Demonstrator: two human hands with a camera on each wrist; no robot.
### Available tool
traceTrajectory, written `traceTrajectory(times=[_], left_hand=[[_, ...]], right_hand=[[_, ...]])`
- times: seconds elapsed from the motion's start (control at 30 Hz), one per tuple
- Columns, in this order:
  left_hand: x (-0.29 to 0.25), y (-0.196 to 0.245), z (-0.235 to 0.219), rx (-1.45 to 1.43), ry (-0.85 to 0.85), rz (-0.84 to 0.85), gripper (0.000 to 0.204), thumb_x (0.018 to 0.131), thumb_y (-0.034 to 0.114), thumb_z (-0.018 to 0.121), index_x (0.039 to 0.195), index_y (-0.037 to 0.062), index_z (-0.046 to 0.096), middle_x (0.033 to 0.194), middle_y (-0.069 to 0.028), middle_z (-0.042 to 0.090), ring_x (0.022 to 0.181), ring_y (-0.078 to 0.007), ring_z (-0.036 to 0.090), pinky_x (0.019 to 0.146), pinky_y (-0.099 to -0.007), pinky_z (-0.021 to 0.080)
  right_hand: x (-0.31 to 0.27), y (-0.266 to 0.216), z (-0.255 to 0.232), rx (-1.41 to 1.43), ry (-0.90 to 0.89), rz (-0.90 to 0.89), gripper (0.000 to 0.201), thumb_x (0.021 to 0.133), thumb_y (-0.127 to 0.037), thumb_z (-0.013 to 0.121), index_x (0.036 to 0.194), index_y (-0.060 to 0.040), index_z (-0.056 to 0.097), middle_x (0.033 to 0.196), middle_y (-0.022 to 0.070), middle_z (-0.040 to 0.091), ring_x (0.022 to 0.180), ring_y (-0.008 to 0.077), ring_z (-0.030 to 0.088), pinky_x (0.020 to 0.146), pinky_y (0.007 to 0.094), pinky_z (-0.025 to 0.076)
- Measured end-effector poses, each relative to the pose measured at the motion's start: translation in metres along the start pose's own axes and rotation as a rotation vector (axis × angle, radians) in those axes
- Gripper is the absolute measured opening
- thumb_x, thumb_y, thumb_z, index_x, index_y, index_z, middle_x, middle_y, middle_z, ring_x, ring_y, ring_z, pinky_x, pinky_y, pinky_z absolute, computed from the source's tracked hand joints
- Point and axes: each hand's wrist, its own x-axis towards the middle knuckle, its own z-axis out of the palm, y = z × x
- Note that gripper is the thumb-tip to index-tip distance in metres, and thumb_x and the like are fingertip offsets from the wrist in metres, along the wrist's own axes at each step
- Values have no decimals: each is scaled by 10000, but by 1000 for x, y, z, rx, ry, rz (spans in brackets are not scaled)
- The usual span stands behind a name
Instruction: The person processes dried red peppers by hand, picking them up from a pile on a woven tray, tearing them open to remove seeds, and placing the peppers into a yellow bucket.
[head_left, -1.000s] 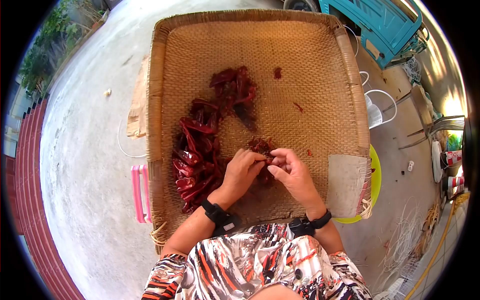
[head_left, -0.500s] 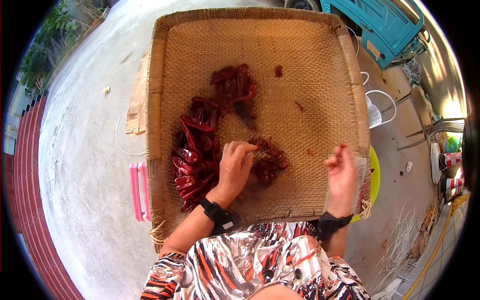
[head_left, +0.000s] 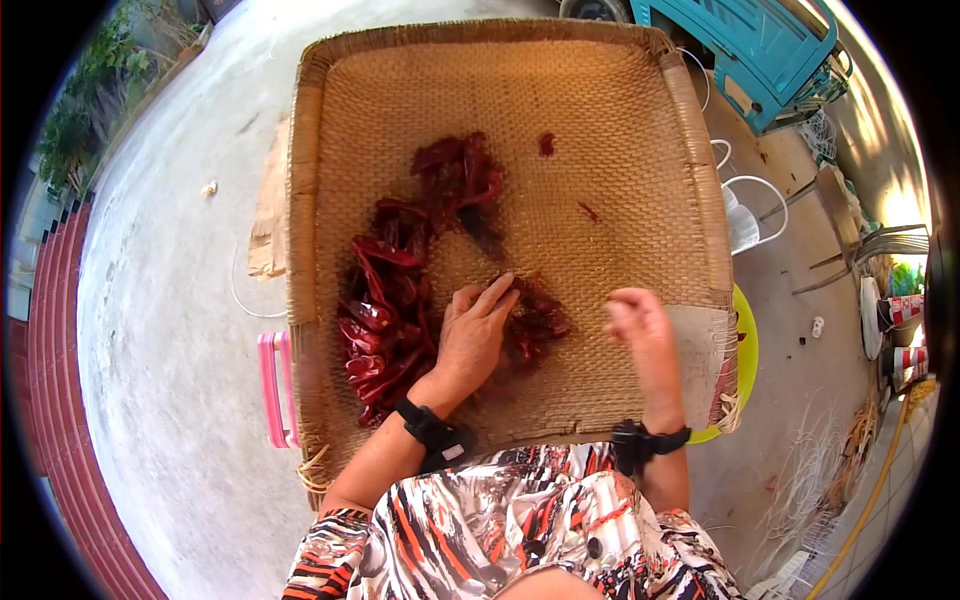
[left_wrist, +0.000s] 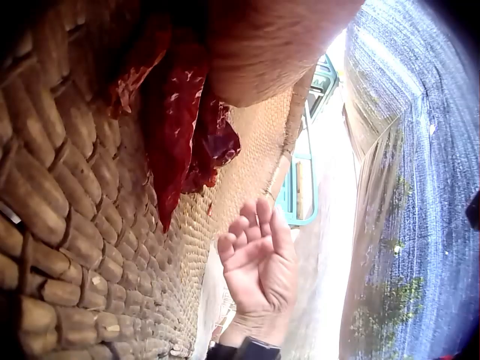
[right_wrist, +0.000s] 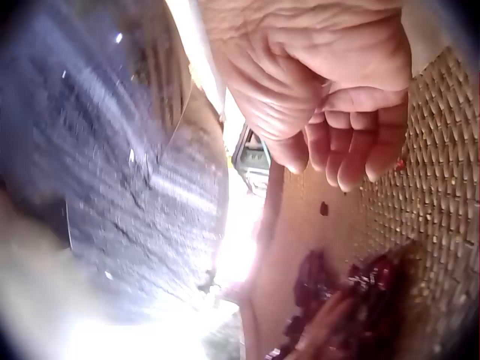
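Observation:
Dried red chili peppers [head_left: 385,300] lie in a curved heap on the left half of a woven tray [head_left: 560,90]. Beside that heap is a smaller pile of dark red chili pieces [head_left: 540,312]. My left hand [head_left: 468,345] rests at the left edge of the small pile, fingers stretched across it; its fingertips are hidden in the left wrist view. Off to the right, my right hand [head_left: 645,330] is raised over the tray. Its fingers [right_wrist: 352,150] are loosely bent with nothing between them, and the left wrist view shows its bare palm [left_wrist: 259,274].
A yellow-green basin [head_left: 745,350] shows under the tray's right edge, with a white bucket [head_left: 740,225] farther back. At the left stands something with a pink frame [head_left: 272,390]. Cardboard [head_left: 268,215] lies on the concrete. A teal vehicle [head_left: 745,55] is at the back right.
Both hands were together at the small pile. The right hand swung out to the tray's right edge, with a bit of red at its fingertips, and has come partway back. The left hand stayed, its fingers stretching out.

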Motion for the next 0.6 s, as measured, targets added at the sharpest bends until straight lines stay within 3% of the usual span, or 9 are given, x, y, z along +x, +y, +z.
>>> traceTrajectory(times=[0.03,0.13,0.23,0.37,0.47,0.6], left_hand=[[0,1,-1,-12,-1,0,395,768,-50,600,1152,33,641,1324,-79,537,1096,-325,480,944,-407,429],[1,0,-5,-56,11,2,398,763,-47,603,1149,44,641,1269,-76,571,1080,-320,497,944,-401,428],[2,2,-8,-115,48,-3,399,763,-41,620,1151,50,639,1209,-76,597,1063,-315,515,940,-396,431],[0,5,-8,-245,128,-93,397,773,-3,676,1163,62,634,1147,-90,611,1042,-317,527,927,-393,439],[3,12,-19,-370,155,-133,380,784,39,711,1154,67,633,1111,-100,618,1026,-316,530,908,-388,447],[5,12,-23,-427,70,-9,320,790,57,723,1100,62,644,1068,-99,631,990,-303,544,876,-379,456]], right_hand=[[4,7,16,-234,-79,-108,235,896,-218,678,1063,-63,621,991,44,651,818,158,614,731,288,511],[13,18,53,-590,-60,-227,257,823,-198,727,1029,-83,626,981,69,634,853,238,615,760,349,513],[15,18,69,-903,5,-460,248,782,-175,733,994,-100,628,954,91,605,896,297,590,794,399,502],[18,19,70,-735,-30,-414,194,765,-129,736,930,-99,639,913,72,609,921,286,582,784,400,488],[15,8,63,-690,-39,-614,193,754,-101,742,923,-94,649,916,74,636,912,278,588,781,391,483],[3,-7,64,-518,-185,-466,180,775,-63,730,940,-69,660,930,90,657,877,257,617,777,358,492]])
